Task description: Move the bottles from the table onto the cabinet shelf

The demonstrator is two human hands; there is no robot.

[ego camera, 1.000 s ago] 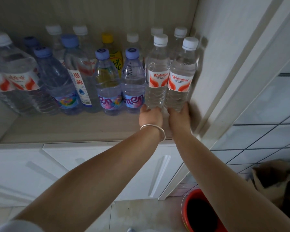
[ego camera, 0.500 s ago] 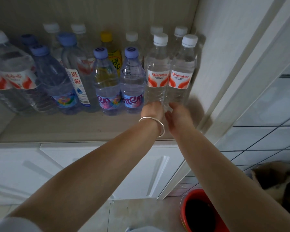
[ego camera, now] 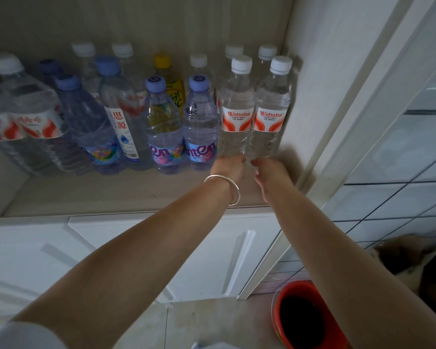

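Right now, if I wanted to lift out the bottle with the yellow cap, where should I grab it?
Probably by the neck under the yellow cap, coming down from above. The yellow-capped bottle stands upright in the back row, and the two purple-capped bottles in front hide its lower body.

White cabinet in a tiled corner, dim light

The cabinet's recess has a pale wood-grain back wall (ego camera: 161, 23) and a beige shelf board (ego camera: 111, 192); below it sit white panelled doors (ego camera: 30, 258), and a white side panel (ego camera: 320, 71) closes the right end. To the right runs a wall of pale glossy tiles (ego camera: 401, 157) with dark grout. On the beige tiled floor (ego camera: 211, 323) stand a red bucket (ego camera: 282, 303) and, near it, a brown paper bag (ego camera: 408, 255)
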